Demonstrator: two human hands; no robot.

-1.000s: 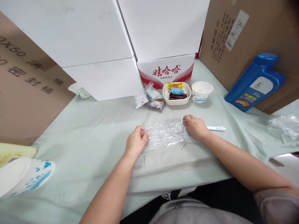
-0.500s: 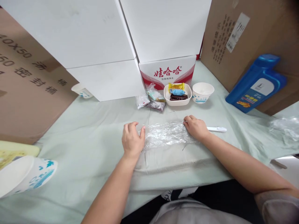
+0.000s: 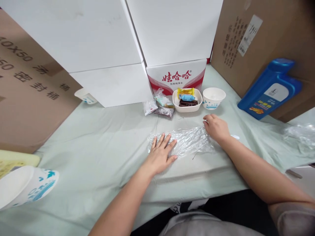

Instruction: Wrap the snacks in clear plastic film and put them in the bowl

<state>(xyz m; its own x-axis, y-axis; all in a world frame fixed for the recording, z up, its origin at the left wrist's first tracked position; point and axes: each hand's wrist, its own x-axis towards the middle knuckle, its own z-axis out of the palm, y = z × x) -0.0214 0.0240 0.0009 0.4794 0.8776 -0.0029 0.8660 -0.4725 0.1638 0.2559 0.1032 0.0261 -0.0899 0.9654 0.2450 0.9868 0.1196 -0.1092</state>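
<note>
Two hands are in view, and we locate the clear plastic film (image 3: 192,139) lying crumpled across the middle of the table (image 3: 98,147). We see the left hand (image 3: 158,157) flat and palm down, fingers spread, on the film's left part, grasping nothing. The right hand (image 3: 218,129) is half curled at the film's far right edge (we cannot tell whether it pinches the film). Farther back, we note a white tray (image 3: 186,108) containing wrapped sweets (image 3: 186,97), beside a paper bowl (image 3: 213,104).
</note>
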